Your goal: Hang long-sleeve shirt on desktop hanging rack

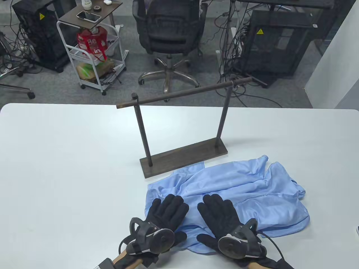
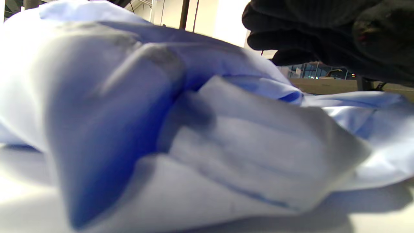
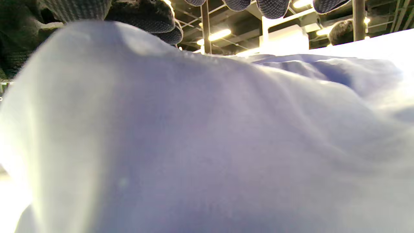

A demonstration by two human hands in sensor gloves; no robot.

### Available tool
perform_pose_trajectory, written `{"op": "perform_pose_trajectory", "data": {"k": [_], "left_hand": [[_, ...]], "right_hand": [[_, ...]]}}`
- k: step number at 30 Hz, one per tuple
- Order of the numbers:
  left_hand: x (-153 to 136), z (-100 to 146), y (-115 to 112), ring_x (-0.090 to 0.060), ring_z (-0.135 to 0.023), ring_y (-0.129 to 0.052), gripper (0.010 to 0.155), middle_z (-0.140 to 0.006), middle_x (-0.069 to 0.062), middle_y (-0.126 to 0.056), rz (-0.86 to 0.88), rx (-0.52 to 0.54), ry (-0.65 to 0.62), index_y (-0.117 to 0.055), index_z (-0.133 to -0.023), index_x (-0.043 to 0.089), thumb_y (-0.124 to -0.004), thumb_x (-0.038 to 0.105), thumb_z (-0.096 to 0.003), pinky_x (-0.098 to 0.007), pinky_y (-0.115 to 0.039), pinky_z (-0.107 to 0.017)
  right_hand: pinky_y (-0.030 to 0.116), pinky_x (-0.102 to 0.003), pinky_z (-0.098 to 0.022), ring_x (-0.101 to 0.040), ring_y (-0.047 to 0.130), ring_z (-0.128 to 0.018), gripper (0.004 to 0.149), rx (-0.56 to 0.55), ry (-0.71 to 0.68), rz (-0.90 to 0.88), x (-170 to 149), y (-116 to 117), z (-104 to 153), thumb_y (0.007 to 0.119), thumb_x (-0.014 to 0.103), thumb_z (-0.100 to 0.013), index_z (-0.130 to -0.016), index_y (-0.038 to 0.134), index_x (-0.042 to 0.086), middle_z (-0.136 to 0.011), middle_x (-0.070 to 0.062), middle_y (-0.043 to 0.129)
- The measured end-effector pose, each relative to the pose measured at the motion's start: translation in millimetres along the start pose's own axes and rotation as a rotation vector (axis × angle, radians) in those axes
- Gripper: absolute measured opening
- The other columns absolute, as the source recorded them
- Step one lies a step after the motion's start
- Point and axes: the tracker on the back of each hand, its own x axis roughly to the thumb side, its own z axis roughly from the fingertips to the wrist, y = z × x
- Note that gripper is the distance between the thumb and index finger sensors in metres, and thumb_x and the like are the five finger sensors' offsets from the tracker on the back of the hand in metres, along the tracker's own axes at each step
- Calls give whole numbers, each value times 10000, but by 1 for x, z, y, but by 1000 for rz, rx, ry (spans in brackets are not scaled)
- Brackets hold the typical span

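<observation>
Both hands (image 1: pixel 193 217) flat on shirt (image 1: pixel 252 190) (crumpled), rack (image 1: pixel 182 126) behind

Rack blocks the way ahead
Rack (image 1: pixel 183 131) stands just beyond the shirt (image 1: pixel 241 190); bare bench (image 1: pixel 70 157) lies open to its left.

On tabletop (image 1: pixel 70 157): 1 shirt (image 1: pixel 241 185), 1 rack (image 1: pixel 182 126) with 2 posts, 1 bar, 1 base. 2 gloved hands: left (image 1: pixel 165 214), right (image 1: pixel 221 217), 1 tracker each. Behind: 1 chair (image 1: pixel 169 30), 1 cart (image 1: pixel 92 53), 1 phone (image 1: pixel 89 16), 1 red bag (image 1: pixel 92 43).
</observation>
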Motion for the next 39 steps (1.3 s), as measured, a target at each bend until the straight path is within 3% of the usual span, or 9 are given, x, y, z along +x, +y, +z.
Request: {"op": "perform_pose_trajectory", "data": {"k": [12, 14, 17, 19, 27, 31, 34, 37, 39], "left_hand": [[2, 1, 2, -299, -1149, -333, 885, -1189, -19, -278, -10, 16, 0, -283, -1106, 276, -685, 616, -394, -660, -416, -803], [0, 0, 5, -301, -1148, -334, 885, -1189, -21, -279, -12, 30, 12, -285, -1106, 275, -684, 616, -394, -660, -414, -803], [-2, 2, 11, -301, -1148, -339, 879, -1190, -20, -284, -3, 71, 32, -290, -1106, 275, -682, 613, -397, -660, -418, -802], [-5, 3, 15, -302, -1148, -343, 874, -1190, -23, -288, 11, 96, 42, -295, -1107, 274, -679, 611, -398, -660, -420, -801], [-13, 4, 22, -301, -1147, -354, 862, -1191, -20, -298, 32, 128, 65, -309, -1107, 275, -675, 607, -401, -659, -424, -802], [-14, 5, 24, -302, -1146, -357, 859, -1190, -21, -302, 35, 137, 68, -314, -1106, 273, -675, 605, -402, -660, -423, -801], [-14, 5, 24, -303, -1146, -356, 858, -1191, -20, -301, 38, 146, 68, -315, -1107, 273, -675, 604, -402, -660, -422, -801], [-14, 5, 24, -302, -1146, -358, 856, -1190, -21, -303, 41, 150, 69, -317, -1107, 274, -674, 604, -402, -659, -424, -801], [-14, 5, 24, -304, -1145, -358, 855, -1190, -21, -303, 42, 150, 70, -319, -1107, 273, -675, 603, -403, -660, -423, -801]], "right_hand": [[365, -752, -708, -537, 285, -1094, 941, 42, -15, 19, -2, -14, 4, 695, 632, -462, -1131, 221, 170, -1211, -199, 207], [352, -765, -703, -562, 260, -1089, 1004, 98, -34, 37, 0, -20, 5, 727, 646, -444, -1130, 170, 171, -1209, -222, 173], [284, -779, -712, -583, 137, -1088, 1092, 356, 0, 129, 4, -22, 4, 756, 662, -438, -1113, 42, 185, -1190, -243, 21], [284, -778, -709, -597, 100, -1073, 1137, 450, -10, 220, 5, -15, 1, 757, 678, -430, -1097, -9, 168, -1164, -266, -35], [246, -774, -705, -590, -1, -1023, 1177, 543, -44, 447, 1, 13, -27, 788, 669, -396, -1094, -11, 158, -1112, -283, -120], [213, -791, -682, -605, -19, -994, 1041, 618, -30, 389, -15, 22, -51, 797, 662, -389, -1142, 213, 243, -1111, -283, -116], [264, -817, -661, -640, 56, -994, 959, 708, -14, 292, -32, 40, -67, 802, 651, -384, -1116, 309, 274, -1125, -308, -57], [419, -803, -669, -612, 414, -1044, 898, 671, -2, 75, -48, 48, -78, 858, 586, -381, -1067, 375, 267, -1137, -331, 29], [478, -751, -700, -517, 526, -1026, 904, 595, 5, 154, -52, 45, -82, 853, 594, -366, -1070, 372, 295, -1143, -306, 23]]}}
